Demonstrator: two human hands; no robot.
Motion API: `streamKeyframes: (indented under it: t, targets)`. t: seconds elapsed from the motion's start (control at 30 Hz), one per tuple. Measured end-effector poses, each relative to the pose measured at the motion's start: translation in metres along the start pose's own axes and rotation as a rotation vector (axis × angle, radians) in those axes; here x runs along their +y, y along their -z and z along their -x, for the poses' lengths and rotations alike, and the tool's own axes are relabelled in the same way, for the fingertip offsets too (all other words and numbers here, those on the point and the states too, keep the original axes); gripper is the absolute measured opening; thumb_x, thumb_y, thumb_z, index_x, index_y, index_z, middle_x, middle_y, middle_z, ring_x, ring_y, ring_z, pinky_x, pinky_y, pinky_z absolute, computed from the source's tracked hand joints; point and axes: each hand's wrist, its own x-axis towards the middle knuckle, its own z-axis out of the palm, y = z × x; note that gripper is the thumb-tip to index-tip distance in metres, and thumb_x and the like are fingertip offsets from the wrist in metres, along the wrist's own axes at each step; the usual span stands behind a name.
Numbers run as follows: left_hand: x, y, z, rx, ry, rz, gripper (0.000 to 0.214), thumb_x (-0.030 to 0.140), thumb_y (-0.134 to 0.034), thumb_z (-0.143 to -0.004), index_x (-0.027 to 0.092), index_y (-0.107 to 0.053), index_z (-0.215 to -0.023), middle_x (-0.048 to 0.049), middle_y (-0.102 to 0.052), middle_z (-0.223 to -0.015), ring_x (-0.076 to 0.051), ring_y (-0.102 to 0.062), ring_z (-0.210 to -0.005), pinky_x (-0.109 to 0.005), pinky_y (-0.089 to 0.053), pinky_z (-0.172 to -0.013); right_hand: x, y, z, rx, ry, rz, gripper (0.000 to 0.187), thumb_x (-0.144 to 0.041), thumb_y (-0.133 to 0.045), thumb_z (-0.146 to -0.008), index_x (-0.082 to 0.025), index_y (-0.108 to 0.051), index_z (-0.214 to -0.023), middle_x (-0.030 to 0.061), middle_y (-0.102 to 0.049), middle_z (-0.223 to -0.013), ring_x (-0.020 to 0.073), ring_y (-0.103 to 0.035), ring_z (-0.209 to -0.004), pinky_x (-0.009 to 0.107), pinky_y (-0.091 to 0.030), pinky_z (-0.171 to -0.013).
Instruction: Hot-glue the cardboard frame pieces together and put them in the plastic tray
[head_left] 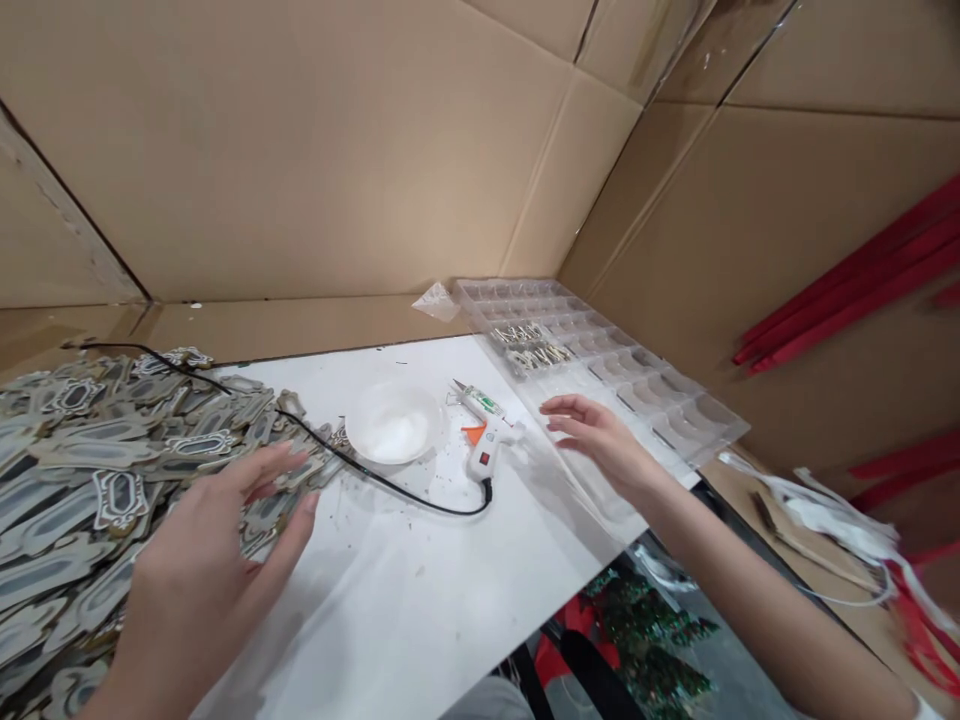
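My left hand (pixel 214 560) hovers open at the right edge of a big heap of flat ornate frame-shaped pieces (pixel 82 480), fingers spread, thumb and fingertips touching the nearest pieces. My right hand (pixel 596 435) is open, fingers stretched toward a white hot glue gun (pixel 486 430) that lies on the white sheet (pixel 420 590); a small gap separates them. The gun's black cord (pixel 360 470) runs left across the sheet and over the heap. A shallow white dish (pixel 394 422) sits left of the gun.
A clear plastic compartment tray (pixel 637 385) lies at the right; one cell holds several small metal parts (pixel 532 348). Cardboard walls enclose the back and right. Red strips (pixel 847 290) lean at the right. Green glittery items (pixel 645 630) lie below the table edge.
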Motion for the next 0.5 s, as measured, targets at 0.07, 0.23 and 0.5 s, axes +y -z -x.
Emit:
streamKeyframes:
  t: [0.07,0.23,0.5]
  targets:
    - [-0.002,-0.001,0.001,0.013,-0.035,-0.023,0.036,0.048,-0.047,-0.092,0.025,-0.055,-0.118,-0.0059,-0.07,-0.103,-0.023,-0.067,-0.077,-0.036,-0.052,-0.074,0.009,0.006,-0.012,0.062,-0.03,0.208,0.027,-0.031,-0.058,-0.087,-0.017,-0.058,-0.11,0.0144,-0.069,-0.112,0.0293,-0.068,-0.1,0.039,-0.048,-0.082]
    - [-0.005,-0.003,0.002,0.017,-0.047,-0.051,0.036,0.049,-0.044,-0.093,0.024,-0.058,-0.115,-0.005,-0.069,-0.102,-0.019,-0.067,-0.077,-0.029,-0.051,-0.066,0.028,0.005,-0.014,0.047,-0.07,0.582,0.027,-0.028,-0.061,-0.088,-0.013,-0.058,-0.111,0.0182,-0.073,-0.091,0.0382,-0.069,-0.094,0.038,-0.042,-0.074]
    - [-0.002,-0.001,0.002,-0.019,-0.021,-0.082,0.037,0.053,-0.042,-0.092,0.027,-0.062,-0.108,-0.0026,-0.072,-0.098,-0.017,-0.069,-0.073,-0.03,-0.05,-0.06,0.036,0.004,0.003,-0.099,-0.023,0.756,0.025,-0.02,-0.045,-0.095,-0.016,-0.057,-0.116,0.0128,-0.075,-0.09,0.03,-0.07,-0.09,0.03,-0.036,-0.066]
